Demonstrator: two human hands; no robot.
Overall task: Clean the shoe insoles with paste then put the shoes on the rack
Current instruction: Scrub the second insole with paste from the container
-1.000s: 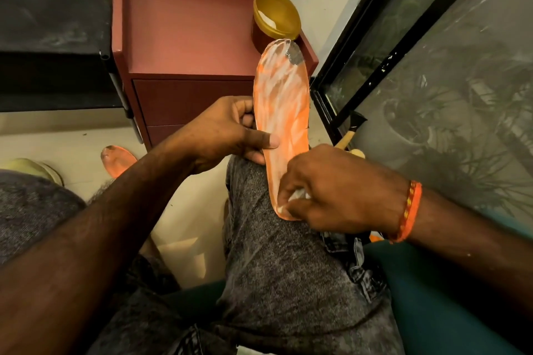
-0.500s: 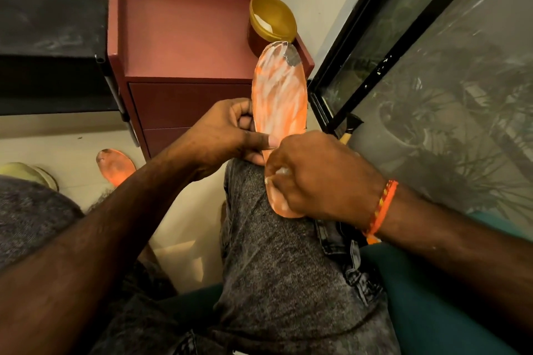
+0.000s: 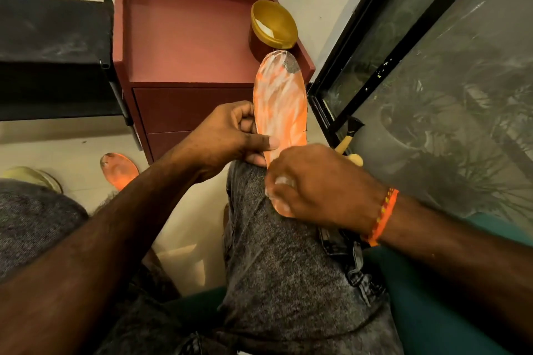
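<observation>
On the right knee, an orange insole (image 3: 281, 106) is pinched mid-length by the left hand (image 3: 230, 135), its long axis pointing away, while its near heel end is covered by the curled right hand (image 3: 317, 184), whose grasp cannot be told.

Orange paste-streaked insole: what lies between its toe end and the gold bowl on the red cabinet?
Nothing: in the head view the orange paste-streaked insole tip ends just below the gold bowl, with only red cabinet top showing between.

Head view looks steeply down; close over lap.
</observation>
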